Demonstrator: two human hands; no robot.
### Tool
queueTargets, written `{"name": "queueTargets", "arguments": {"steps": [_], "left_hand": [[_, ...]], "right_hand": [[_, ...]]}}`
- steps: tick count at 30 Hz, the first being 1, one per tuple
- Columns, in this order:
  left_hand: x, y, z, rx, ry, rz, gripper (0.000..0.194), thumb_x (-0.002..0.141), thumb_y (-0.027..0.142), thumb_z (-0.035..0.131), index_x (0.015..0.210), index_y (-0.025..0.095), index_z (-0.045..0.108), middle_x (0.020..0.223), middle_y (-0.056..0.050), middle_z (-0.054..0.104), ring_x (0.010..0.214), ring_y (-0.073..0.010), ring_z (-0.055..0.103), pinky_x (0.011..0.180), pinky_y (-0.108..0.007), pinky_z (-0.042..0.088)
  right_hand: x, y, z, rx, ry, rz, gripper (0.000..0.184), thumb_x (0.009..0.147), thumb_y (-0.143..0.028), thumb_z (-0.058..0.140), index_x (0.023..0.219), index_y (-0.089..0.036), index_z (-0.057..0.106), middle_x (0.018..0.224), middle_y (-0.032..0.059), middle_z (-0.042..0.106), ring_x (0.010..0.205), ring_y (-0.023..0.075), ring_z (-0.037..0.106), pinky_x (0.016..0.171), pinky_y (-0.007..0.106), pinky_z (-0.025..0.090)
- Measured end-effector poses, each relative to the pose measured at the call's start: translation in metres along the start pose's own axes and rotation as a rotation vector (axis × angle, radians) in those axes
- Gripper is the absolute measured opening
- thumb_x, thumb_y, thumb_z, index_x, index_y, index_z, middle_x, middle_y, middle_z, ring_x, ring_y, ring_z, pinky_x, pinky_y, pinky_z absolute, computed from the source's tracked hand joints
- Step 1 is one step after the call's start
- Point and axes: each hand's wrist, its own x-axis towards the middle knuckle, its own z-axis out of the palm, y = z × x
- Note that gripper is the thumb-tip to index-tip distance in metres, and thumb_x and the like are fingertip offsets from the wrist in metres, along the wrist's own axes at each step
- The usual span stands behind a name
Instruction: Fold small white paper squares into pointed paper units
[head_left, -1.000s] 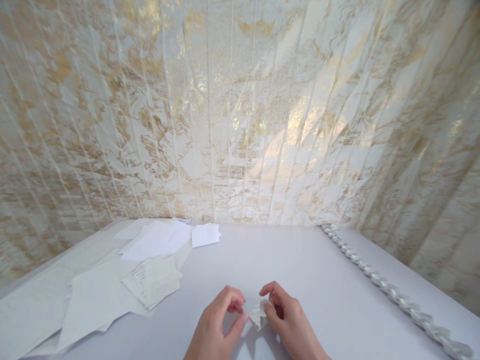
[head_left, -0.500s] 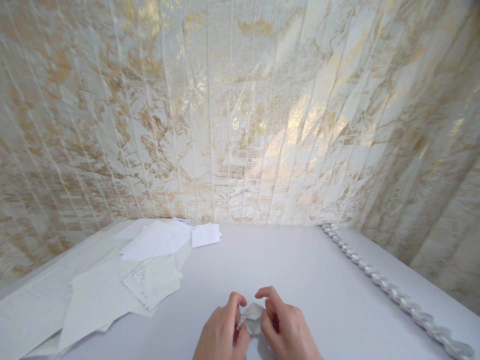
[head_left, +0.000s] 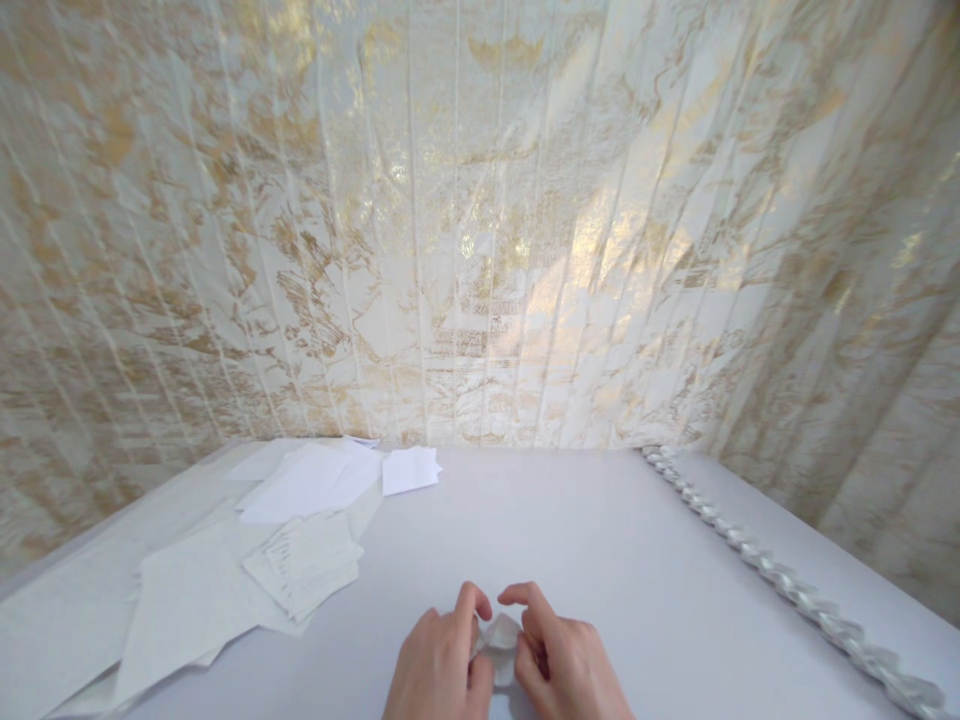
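Between my two hands, low in the middle of the head view, is a small folded piece of white paper (head_left: pixel 501 634). My left hand (head_left: pixel 444 655) pinches its left side with thumb and curled fingers. On its right side my right hand (head_left: pixel 566 650) grips it, thumb against curled fingers, the index finger arched over the top. The paper's lower part is partly hidden by the thumbs. Both hands are just above the white table (head_left: pixel 570 540).
Loose white paper sheets (head_left: pixel 195 590) overlap across the table's left side, with a stack of small paper pieces (head_left: pixel 311 565) on them. A small white paper stack (head_left: pixel 410 471) lies near the back. Along the right runs a braided silvery strip (head_left: pixel 780 575). A patterned curtain (head_left: pixel 480 250) hangs behind.
My right hand has shifted slightly left, bringing its index finger nearer to the left one. The folded paper has tilted a little between my fingers. Both hands still hold it.
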Motion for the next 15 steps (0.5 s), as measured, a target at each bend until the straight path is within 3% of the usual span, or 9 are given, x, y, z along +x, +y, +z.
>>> {"name": "queueTargets", "arguments": {"steps": [4,8,15], "left_hand": [[-0.001,0.008,-0.004,0.074,-0.027,0.006,0.035,0.077,0.005,0.047,0.105,0.024,0.054,0.083,0.003,0.075,0.086,-0.0245,0.065,0.074,-0.029,0.039],[0.000,0.010,-0.005,0.074,-0.035,-0.003,0.035,0.077,0.006,0.047,0.107,0.023,0.054,0.078,0.003,0.075,0.085,-0.0240,0.066,0.075,-0.029,0.040],[0.002,-0.001,0.006,0.162,-0.030,-0.014,0.045,0.068,0.004,0.045,0.108,0.024,0.052,0.078,0.003,0.076,0.080,-0.0240,0.067,0.072,-0.029,0.041]], "right_hand": [[0.001,-0.001,0.002,-0.016,0.009,0.009,0.045,0.070,-0.008,0.042,0.112,-0.020,0.054,0.053,-0.0121,0.031,0.041,0.0109,0.039,0.047,0.020,0.025],[0.003,-0.005,-0.003,-0.023,-0.063,0.047,0.046,0.070,-0.008,0.041,0.113,-0.019,0.053,0.053,-0.0116,0.033,0.043,0.0121,0.042,0.048,0.021,0.026],[0.003,0.003,0.001,-0.104,-0.118,0.078,0.053,0.067,-0.010,0.042,0.117,-0.021,0.051,0.056,-0.0079,0.053,0.047,0.0137,0.052,0.051,0.021,0.029]]}}
